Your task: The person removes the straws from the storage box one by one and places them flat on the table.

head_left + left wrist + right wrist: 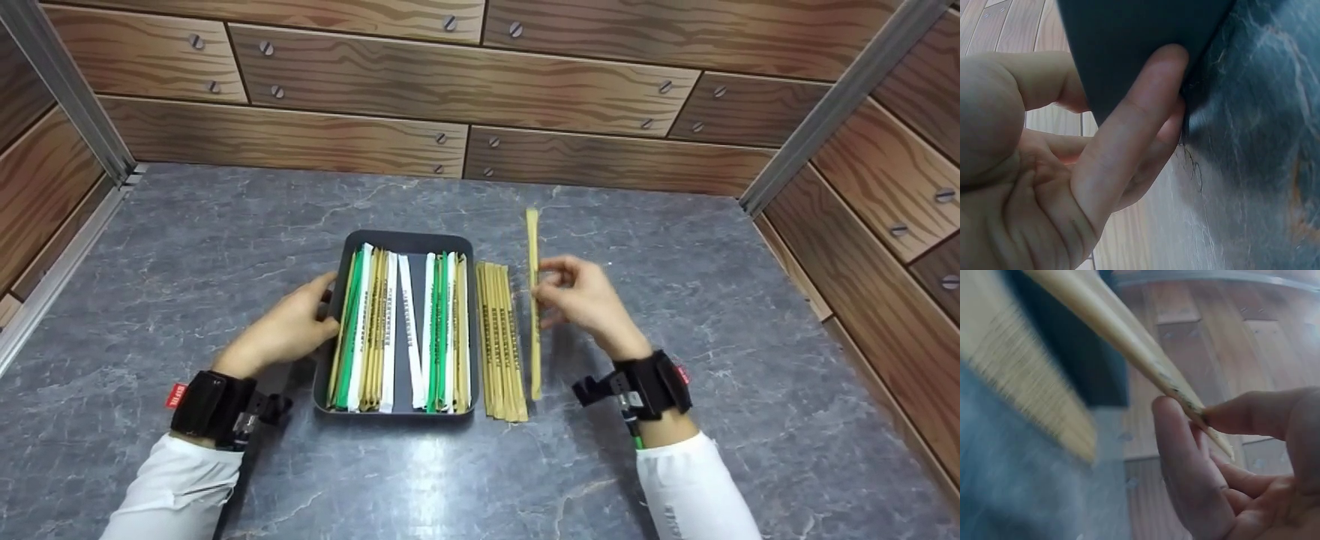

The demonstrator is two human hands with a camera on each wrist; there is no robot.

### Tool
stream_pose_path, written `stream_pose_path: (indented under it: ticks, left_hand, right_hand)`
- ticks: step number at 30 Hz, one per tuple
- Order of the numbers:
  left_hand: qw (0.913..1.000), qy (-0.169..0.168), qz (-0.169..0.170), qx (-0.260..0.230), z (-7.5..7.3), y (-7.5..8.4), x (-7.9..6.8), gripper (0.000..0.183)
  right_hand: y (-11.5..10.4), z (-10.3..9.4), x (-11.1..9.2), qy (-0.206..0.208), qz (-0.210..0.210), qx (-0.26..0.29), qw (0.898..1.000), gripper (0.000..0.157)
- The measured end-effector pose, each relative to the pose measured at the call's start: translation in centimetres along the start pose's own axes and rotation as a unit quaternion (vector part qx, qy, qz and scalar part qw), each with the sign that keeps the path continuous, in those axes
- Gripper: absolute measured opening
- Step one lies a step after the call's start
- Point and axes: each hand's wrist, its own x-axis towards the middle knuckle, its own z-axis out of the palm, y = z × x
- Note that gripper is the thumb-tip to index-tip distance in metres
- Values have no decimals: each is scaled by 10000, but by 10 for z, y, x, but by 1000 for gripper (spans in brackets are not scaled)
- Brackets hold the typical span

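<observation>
Right grip (586, 296) in pinch round packet (535, 345)

Surface (750, 315): grey, marbled, pale veins, glare streak (427, 472) on the near part. Wood-look back wall (360, 75) with slotted screw heads (450, 22) along the back edge; similar left wall (45, 176) and right wall (870, 270) at side edges. Metal posts (73, 94) at both back corners. Pale metal strip (58, 281) along left edge.

The head view is evenly bright and fairly sharp, with white glare on the counter (427, 484) below the tray (397, 418) and soft shadow along its left side. The left wrist view is dimmer. In the right wrist view, the packets (1027, 377) at left are blurred and the metal rail (1213, 276) bows at top.
</observation>
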Motion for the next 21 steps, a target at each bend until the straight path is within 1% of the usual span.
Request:
stream_pose_path:
  ticks: [4, 8, 10, 13, 16, 21]
  left_hand:
    - [10000, 24, 44, -76, 1, -2, -2, 79]
    - [9999, -2, -12, -132, 2, -2, -2, 80]
    - [9999, -30, -46, -160, 2, -1, -2, 81]
    - [9999, -41, -81, -133, 1, 0, -2, 81]
    - [9999, -24, -74, -69, 1, 2, -1, 81]
    - [10000, -8, -47, -35, 1, 2, -1, 81]
  right_hand:
    - [18, 2, 8, -187, 400, -327, 9985, 48]
    - [28, 8, 15, -195, 577, -615, 9963, 44]
    - [32, 11, 18, -158, 620, -757, 9951, 45]
    - [35, 15, 19, -54, 560, -1075, 9926, 48]
    - [36, 19, 17, 99, 381, -1535, 9874, 50]
    - [37, 24, 14, 214, 112, -1992, 9797, 47]
